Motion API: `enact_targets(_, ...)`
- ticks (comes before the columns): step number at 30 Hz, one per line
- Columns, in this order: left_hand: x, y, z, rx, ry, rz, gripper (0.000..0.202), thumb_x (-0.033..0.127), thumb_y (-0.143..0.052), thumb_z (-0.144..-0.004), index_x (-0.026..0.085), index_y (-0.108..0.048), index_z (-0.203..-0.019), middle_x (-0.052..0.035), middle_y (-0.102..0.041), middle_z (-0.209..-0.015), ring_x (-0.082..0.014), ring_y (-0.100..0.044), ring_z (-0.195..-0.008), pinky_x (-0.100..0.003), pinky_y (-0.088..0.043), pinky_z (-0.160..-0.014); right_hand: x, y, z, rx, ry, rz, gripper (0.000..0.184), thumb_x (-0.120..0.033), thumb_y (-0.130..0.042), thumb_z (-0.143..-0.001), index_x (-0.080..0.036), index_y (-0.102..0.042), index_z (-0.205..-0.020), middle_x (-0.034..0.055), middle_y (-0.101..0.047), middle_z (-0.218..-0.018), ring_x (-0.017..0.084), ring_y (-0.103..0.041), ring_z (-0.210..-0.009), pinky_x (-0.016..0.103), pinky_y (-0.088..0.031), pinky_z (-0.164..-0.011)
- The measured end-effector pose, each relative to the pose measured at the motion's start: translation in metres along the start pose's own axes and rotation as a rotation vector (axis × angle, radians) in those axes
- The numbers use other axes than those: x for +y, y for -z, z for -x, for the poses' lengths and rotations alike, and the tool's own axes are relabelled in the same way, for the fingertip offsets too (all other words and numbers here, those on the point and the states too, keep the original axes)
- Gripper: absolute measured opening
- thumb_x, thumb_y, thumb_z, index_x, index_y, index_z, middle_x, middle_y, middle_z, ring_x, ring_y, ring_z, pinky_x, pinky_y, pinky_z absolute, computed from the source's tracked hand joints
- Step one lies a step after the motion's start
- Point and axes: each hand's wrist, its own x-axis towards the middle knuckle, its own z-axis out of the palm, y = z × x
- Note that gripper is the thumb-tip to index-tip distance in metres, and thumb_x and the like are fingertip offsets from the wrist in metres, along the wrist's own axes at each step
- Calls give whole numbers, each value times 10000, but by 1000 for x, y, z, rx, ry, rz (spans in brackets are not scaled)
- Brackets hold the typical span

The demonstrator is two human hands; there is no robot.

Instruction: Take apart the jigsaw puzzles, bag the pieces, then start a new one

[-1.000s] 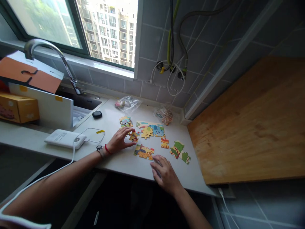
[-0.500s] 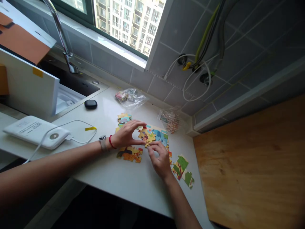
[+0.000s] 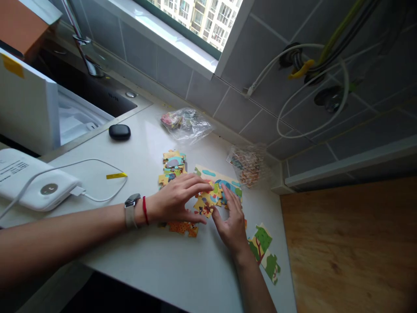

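My left hand (image 3: 179, 198) reaches in from the left, with its thumb and fingers curved around joined yellow jigsaw pieces (image 3: 205, 203) with small animal pictures. At their right edge, my right hand (image 3: 232, 221) has its thumb and fingertips closed on the same pieces. The yellow pieces overlap a blue jigsaw section (image 3: 230, 186), partly hidden by my fingers. Left of them lies a strip of joined pieces (image 3: 173, 161), and an orange spotted piece (image 3: 184, 228) shows below my left wrist. Green tree pieces (image 3: 263, 238) lie right of my right wrist.
Two clear bags of pieces, one crumpled (image 3: 187, 124) and one fuller (image 3: 249, 165), lie along the wall. A black case (image 3: 119, 132), a white power bank (image 3: 32, 182) with its cable, and a sink (image 3: 87, 87) are on the left. A wooden board (image 3: 345, 243) borders the counter's right.
The view has moved closer and shifted. The yellow pieces have turned and sit more over the blue section. My right fingers have moved up along their right side.
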Motion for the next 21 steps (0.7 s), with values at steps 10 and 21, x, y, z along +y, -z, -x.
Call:
enact_targets(10,-8,6,-3,30,63,-14,669,535,-808,-853,210,-534,-1369,-130,-678,-1241,-290,-651,-1130,-462,-535,-984,3,-6,0,-227,20,191,558,-443,-708,-956,-380,-555,-1489,70,-214,-1745,463,-136,-1597,824,-223,-1180)
enact_targets(21,-22,7,-4,153,254,102,598,454,-833,-850,212,-550,-1319,-91,-686,-1186,-257,-660,-1109,-418,-551,-951,-4,3,1,-271,98,75,316,-344,-713,-966,-326,-732,-1282,93,-574,-1531,352,-482,-1466,687,-326,-1222)
